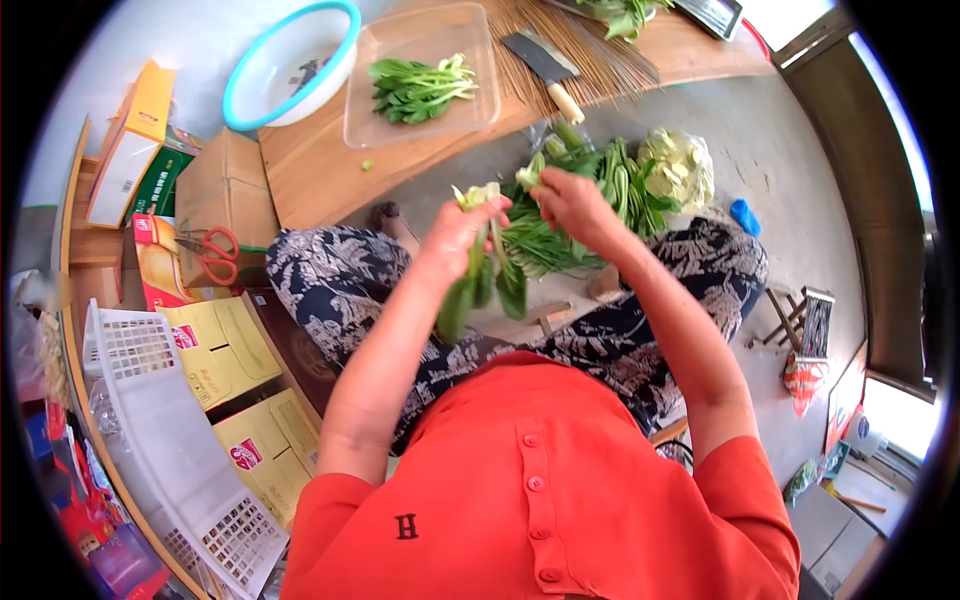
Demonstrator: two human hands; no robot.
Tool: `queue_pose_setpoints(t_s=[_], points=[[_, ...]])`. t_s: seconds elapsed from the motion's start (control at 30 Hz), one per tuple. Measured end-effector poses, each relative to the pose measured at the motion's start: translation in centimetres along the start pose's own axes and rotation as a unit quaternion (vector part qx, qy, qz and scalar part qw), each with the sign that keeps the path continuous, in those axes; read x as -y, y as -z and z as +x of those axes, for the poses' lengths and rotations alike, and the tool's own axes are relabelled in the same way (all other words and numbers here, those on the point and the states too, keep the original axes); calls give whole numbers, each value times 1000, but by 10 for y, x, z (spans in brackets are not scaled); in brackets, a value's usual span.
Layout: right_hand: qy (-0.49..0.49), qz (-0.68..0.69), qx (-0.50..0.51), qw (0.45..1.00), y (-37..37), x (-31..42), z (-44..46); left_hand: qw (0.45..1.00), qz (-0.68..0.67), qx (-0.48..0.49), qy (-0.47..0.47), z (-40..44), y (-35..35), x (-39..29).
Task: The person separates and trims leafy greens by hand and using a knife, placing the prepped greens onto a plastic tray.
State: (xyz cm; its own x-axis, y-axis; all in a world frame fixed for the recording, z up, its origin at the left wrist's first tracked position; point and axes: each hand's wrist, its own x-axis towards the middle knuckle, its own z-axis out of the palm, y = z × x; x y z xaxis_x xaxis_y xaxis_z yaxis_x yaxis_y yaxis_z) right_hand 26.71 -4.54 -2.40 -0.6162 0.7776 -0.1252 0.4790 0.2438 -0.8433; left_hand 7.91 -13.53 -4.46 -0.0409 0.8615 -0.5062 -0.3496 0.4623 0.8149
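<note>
My left hand [455, 235] is closed around a bunch of leafy greens [512, 288], with the pale stem ends up and the dark leaves hanging down between my knees. Just to its right, my right hand [580, 208] pinches a small pale green piece of stem [530, 173]. Beyond and below my right hand lies a pile of long green vegetables [618, 185]. Against that pile rests a clear bag of pale yellow-green pieces [680, 165]. On the wooden table ahead, a clear plastic box [362, 105] holds more leafy greens [425, 88].
A cleaver [542, 58] lies over thin sticks [510, 25] on the table [310, 180], near a blue-rimmed basin [240, 100]. To my left are red-handled scissors [220, 262], cardboard boxes [225, 350] and a white plastic basket [170, 420]. A folding stool [805, 320] stands right.
</note>
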Motion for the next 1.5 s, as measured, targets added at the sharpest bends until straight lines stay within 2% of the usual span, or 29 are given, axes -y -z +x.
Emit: queue_pose_setpoints(t_s=[0.13, 0.2, 0.33, 0.4, 0.43, 0.53, 0.6, 0.63, 0.67, 0.7, 0.73, 0.8, 0.83, 0.87, 0.93, 1.0, 1.07, 1.2, 1.27, 1.3, 1.4, 1.43, 1.47, 1.5], points=[[79, -89, -70, 990, -38, -1, -5, 987, -157, -11, 22, 10, -17, 18], [51, -159, -37, 985, -40, 11, -8, 983, -180, 12, 28, 13, -18, 22], [51, -115, -21, 992, -35, 14, -15, 978, -208, -10, 29, 17, -19, 22], [68, -100, -15, 992, -28, 18, -18, 975, -217, 33, 20, 18, -11, 14], [48, -54, -3, 997, -23, 18, -19, 974, -226, -12, -14, 18, -16, 7], [24, 70, -18, 997, -8, 7, -20, 982, -145, 50, -107, 13, -3, -34], [16, 85, -22, 996, -3, -8, -19, 992, 11, 37, -118, 14, 6, -73], [18, 97, -32, 995, -2, -14, -19, 972, 154, 21, -179, 19, 8, -93], [18, 99, -35, 994, -2, -20, -19, 925, 314, -58, -206, 22, 2, -114], [1, 116, -22, 993, -3, -26, -19, 839, 454, -99, -284, 35, 8, -124], [-16, 133, -8, 991, -4, -31, -18, 723, 579, -137, -353, 48, 14, -135], [-32, 153, 18, 988, -7, -31, -18, 599, 664, -171, -413, 76, 21, -150], [-34, 153, 33, 987, -9, -30, -17, 567, 704, -185, -386, 100, 29, -152], [-36, 152, 49, 986, -11, -30, -16, 569, 703, -182, -386, 122, 37, -151], [-45, 172, 55, 983, -19, -33, -14, 521, 763, -180, -338, 162, 49, -149], [-54, 179, 57, 981, -22, -36, -15, 520, 768, -184, -326, 193, 54, -143], [-63, 180, 59, 980, -25, -46, -16, 498, 809, -173, -259, 216, 56, -139], [-82, 136, 85, 984, -22, -54, -16, 509, 802, -192, -247, 233, 66, -116], [-84, 124, 79, 986, -23, -56, -17, 561, 812, -125, -105, 233, 60, -118], [-75, 126, 93, 985, -25, -61, -19, 604, 779, -108, -133, 240, 68, -110], [-61, 106, 78, 989, -36, -66, -15, 639, 723, -126, -231, 231, 86, -84], [-62, 132, 84, 986, -40, -69, -15, 617, 743, -118, -232, 212, 80, -86], [-61, 141, 94, 984, -41, -67, -16, 567, 766, -119, -279, 189, 75, -87], [-74, 153, 88, 981, -45, -65, -18, 588, 756, -104, -269, 165, 64, -97]])
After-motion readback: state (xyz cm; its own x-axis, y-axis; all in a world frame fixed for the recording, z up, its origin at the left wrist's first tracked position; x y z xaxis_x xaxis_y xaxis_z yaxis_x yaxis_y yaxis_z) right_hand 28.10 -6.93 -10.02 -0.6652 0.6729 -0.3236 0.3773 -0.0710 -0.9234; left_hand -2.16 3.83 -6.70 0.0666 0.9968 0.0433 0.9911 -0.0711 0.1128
